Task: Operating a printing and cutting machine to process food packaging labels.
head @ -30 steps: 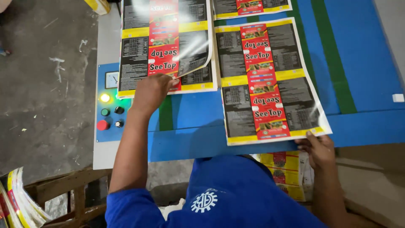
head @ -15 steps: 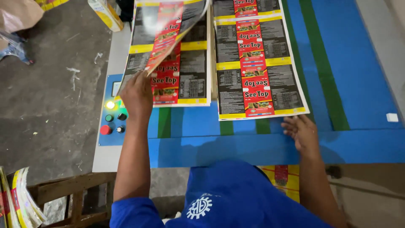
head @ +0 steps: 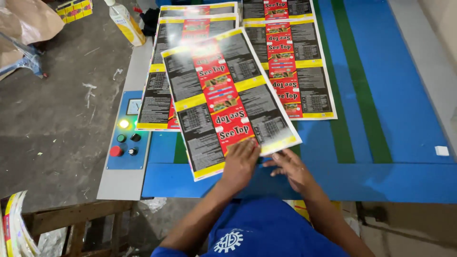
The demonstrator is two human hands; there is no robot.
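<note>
— What carries the sheets?

— A blue table (head: 404, 119) with green stripes running away from the fingers (head: 247, 152).

— What lies directly on it?

— A glossy printed sheet (head: 228, 100), tilted, its near edge under the fingertips. Beyond and to the left of the fingers, partly beneath it, a second printed sheet (head: 157, 95). Beyond and to the right, a third printed sheet (head: 295, 62) lies flat. A small white scrap (head: 442, 150) sits far right.

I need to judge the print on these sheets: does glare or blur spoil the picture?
Head view: glare whitens the tilted printed sheet along its upper part and lower right corner; left hand and right hand at its near edge look sharp; the flat right sheet reads cleanly.
</note>
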